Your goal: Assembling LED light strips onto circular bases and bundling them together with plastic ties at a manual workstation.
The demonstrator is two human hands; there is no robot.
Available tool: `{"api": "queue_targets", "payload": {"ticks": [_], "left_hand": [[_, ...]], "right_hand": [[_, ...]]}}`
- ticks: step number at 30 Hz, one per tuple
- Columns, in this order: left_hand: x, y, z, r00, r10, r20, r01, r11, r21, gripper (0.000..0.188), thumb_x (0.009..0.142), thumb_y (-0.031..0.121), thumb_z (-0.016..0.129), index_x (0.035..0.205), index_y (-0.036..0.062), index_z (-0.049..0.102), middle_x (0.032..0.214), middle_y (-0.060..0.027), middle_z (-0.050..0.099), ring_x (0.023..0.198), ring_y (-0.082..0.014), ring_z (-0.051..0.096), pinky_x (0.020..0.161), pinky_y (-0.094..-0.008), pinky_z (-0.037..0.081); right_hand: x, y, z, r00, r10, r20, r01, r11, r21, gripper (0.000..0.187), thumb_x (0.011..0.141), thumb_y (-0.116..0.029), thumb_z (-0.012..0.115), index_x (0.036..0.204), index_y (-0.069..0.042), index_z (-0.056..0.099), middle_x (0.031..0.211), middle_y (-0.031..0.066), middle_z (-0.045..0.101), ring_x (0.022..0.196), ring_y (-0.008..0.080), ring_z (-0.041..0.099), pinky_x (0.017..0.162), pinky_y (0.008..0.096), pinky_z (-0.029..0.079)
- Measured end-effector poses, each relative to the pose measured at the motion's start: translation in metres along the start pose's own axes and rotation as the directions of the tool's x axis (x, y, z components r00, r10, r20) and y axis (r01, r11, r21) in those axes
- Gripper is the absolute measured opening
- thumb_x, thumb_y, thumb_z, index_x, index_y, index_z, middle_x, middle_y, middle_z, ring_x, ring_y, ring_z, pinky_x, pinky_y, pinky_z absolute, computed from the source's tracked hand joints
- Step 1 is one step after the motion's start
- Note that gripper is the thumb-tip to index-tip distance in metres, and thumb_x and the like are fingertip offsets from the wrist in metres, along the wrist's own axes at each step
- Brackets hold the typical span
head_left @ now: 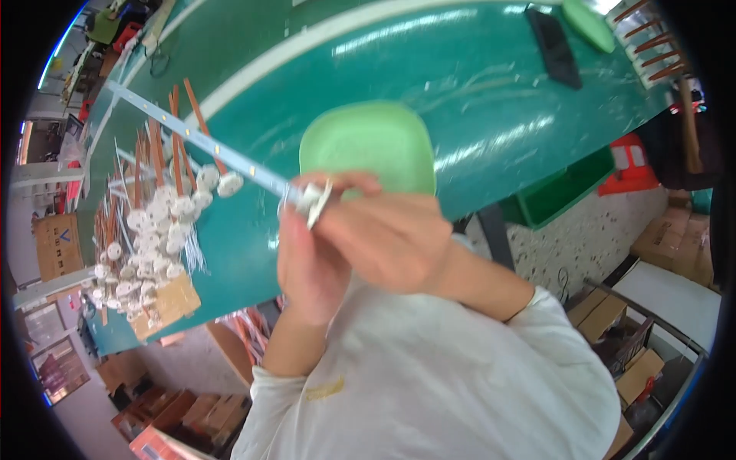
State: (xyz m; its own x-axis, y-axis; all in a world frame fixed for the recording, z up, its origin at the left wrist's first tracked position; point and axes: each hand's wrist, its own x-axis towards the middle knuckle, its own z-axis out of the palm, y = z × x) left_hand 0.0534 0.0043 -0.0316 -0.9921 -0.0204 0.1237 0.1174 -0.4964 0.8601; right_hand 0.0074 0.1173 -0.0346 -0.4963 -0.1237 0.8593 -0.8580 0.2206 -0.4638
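Note:
A long, narrow LED strip (226, 156) with small yellowish chips slants up and left from my hands over the green table. At its near end sits a white round cap (313, 201), seen nearly edge-on. My left hand (310, 268) is closed around the strip's end, just below the cap. Crossing in front from the right, my right hand (395, 238) is closed with its fingers at the cap. The two hands touch and overlap, so some fingertips are hidden. Just beyond them is a light green tray (368, 142), partly covered by my fingers.
On the left of the green table (253, 100) lies a pile of white round-capped strips (161, 218), several with orange-brown stems. A cardboard piece (167, 307) lies at its near edge. A black flat object (553, 47) rests far right. Below the table edge stands a green bin (560, 188).

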Motion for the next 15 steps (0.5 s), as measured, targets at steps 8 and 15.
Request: {"api": "queue_targets", "payload": {"ticks": [8,15], "left_hand": [[-0.020,0.120,-0.112,0.720,0.626,-0.299,0.111,0.322,0.940,0.046,0.100,0.038,0.044,0.084,-0.0007,0.061,0.066,-0.0053,0.057,0.060,-0.0154,0.050,0.055,-0.0308,0.037],[-0.006,0.156,-0.145,0.769,0.557,-0.314,0.575,-0.390,0.719,0.043,0.090,0.039,0.060,0.083,-0.0027,0.060,0.068,-0.0209,0.060,0.064,-0.0422,0.056,0.057,-0.0493,0.040]], "right_hand": [[0.020,0.021,-0.038,0.833,0.034,0.552,-0.090,0.993,0.075,0.013,0.076,-0.010,0.075,0.086,-0.004,0.069,0.071,0.0061,0.066,0.055,0.0195,0.064,0.050,0.0311,0.053],[0.110,0.145,-0.026,0.843,0.158,0.514,0.103,0.891,-0.442,0.010,0.076,-0.018,0.065,0.083,-0.012,0.069,0.072,0.0063,0.065,0.064,0.0270,0.065,0.058,0.0389,0.052]]}}
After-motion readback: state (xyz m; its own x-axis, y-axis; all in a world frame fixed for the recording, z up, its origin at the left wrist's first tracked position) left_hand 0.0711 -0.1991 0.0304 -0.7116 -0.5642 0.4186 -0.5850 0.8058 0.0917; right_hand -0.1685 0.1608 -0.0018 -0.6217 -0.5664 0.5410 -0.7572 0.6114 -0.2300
